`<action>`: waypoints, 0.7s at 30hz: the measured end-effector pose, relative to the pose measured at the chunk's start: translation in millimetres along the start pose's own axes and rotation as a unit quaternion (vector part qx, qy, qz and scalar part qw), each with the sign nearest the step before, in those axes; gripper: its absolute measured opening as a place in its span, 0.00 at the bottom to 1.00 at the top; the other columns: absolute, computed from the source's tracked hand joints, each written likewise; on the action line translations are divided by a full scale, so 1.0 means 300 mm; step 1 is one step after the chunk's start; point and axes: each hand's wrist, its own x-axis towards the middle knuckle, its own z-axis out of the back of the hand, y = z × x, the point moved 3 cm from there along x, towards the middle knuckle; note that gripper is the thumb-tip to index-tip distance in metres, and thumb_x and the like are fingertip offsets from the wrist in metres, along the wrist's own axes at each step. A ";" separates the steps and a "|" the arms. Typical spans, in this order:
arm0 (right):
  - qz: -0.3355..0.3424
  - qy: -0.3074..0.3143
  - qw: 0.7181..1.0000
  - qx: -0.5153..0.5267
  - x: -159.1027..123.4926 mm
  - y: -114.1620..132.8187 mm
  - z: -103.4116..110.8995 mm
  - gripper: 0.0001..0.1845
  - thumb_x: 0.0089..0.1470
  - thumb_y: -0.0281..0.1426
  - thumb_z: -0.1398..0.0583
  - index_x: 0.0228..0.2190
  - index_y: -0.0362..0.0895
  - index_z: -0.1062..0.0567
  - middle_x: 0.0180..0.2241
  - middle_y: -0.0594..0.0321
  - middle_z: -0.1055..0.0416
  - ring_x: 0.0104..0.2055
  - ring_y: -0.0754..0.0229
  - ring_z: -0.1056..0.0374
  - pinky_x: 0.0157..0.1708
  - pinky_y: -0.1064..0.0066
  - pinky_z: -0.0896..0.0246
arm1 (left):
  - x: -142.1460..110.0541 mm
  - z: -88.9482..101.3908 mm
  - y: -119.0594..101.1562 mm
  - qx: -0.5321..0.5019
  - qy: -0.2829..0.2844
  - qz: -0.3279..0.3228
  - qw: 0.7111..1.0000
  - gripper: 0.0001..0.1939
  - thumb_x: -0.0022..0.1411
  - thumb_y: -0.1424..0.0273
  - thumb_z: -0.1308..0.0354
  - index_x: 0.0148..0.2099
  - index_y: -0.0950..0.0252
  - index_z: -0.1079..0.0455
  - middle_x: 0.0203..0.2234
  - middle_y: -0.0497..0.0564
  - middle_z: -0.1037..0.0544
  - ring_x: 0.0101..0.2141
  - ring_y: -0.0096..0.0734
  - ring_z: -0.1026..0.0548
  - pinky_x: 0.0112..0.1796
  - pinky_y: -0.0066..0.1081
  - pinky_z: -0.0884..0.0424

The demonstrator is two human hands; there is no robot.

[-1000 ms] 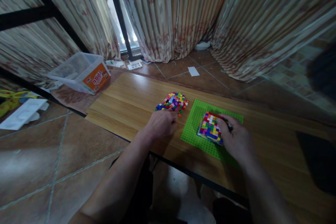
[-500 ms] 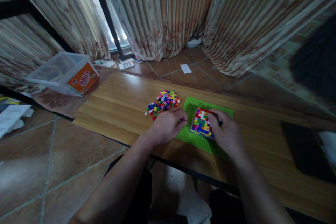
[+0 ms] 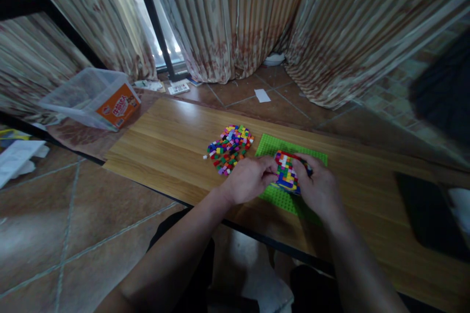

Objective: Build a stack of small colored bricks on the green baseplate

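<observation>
A block built of many-coloured toy bricks (image 3: 287, 173) is over a green studded baseplate (image 3: 277, 199); whether it rests on the plate I cannot tell. My right hand (image 3: 316, 178) grips its right side, thumb on top, the other fingers mostly hidden behind. At the block's left edge is my left hand (image 3: 249, 178), thumb and fingertips pinched together. Whatever sits between those fingertips is too small to make out. Just beyond the left hand lies a loose pile of small coloured bricks (image 3: 229, 146), with a single white brick (image 3: 205, 157) at its left.
The wooden table (image 3: 161, 156) runs across in front of me. A dark flat panel (image 3: 422, 210) lies at its right. Past the left end stands a clear plastic bin (image 3: 88, 93) with an orange label. Curtains (image 3: 235, 19) hang behind, and white paper (image 3: 262, 95) lies on the floor.
My left hand has moved right from the brick pile to the left edge of the block. My right hand keeps its grip on the block. The camera view has shifted slightly.
</observation>
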 end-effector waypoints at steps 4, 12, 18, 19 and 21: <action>-0.006 0.003 1.000 0.000 0.000 -0.001 0.001 0.26 0.59 0.47 0.49 0.46 0.44 0.24 0.45 0.51 0.25 0.46 0.50 0.29 0.48 0.58 0.37 | 0.000 -0.010 0.019 -0.068 -0.005 0.014 0.998 0.02 0.59 0.75 0.42 0.36 0.65 0.31 0.27 0.45 0.25 0.29 0.25 0.28 0.33 0.25 0.33; -0.002 0.003 1.000 0.001 0.002 0.001 0.000 0.26 0.59 0.48 0.49 0.45 0.43 0.23 0.44 0.52 0.25 0.45 0.50 0.29 0.47 0.58 0.36 | -0.004 0.003 0.017 -0.123 -0.010 0.053 0.991 0.02 0.59 0.74 0.43 0.36 0.67 0.31 0.26 0.46 0.26 0.28 0.25 0.29 0.31 0.25 0.34; -0.001 0.003 1.000 -0.001 0.001 0.002 0.003 0.25 0.59 0.48 0.49 0.45 0.44 0.24 0.44 0.52 0.25 0.45 0.51 0.29 0.47 0.58 0.36 | 0.013 -0.011 0.033 -0.105 -0.025 0.094 0.990 0.10 0.65 0.69 0.48 0.33 0.67 0.29 0.23 0.46 0.27 0.25 0.24 0.32 0.27 0.24 0.38; 0.000 0.003 1.000 -0.001 0.000 0.002 0.003 0.25 0.59 0.48 0.49 0.46 0.44 0.24 0.44 0.52 0.25 0.45 0.51 0.29 0.47 0.58 0.36 | 0.016 -0.015 0.037 -0.103 -0.028 0.098 0.989 0.10 0.64 0.68 0.47 0.33 0.67 0.29 0.22 0.46 0.28 0.24 0.24 0.33 0.26 0.24 0.38; 0.002 0.003 1.000 0.000 0.001 0.003 0.003 0.25 0.59 0.47 0.49 0.45 0.44 0.24 0.44 0.52 0.25 0.45 0.51 0.29 0.47 0.58 0.36 | 0.019 -0.019 0.040 -0.102 -0.030 0.102 0.989 0.10 0.64 0.68 0.46 0.32 0.67 0.29 0.22 0.46 0.28 0.24 0.24 0.33 0.26 0.24 0.39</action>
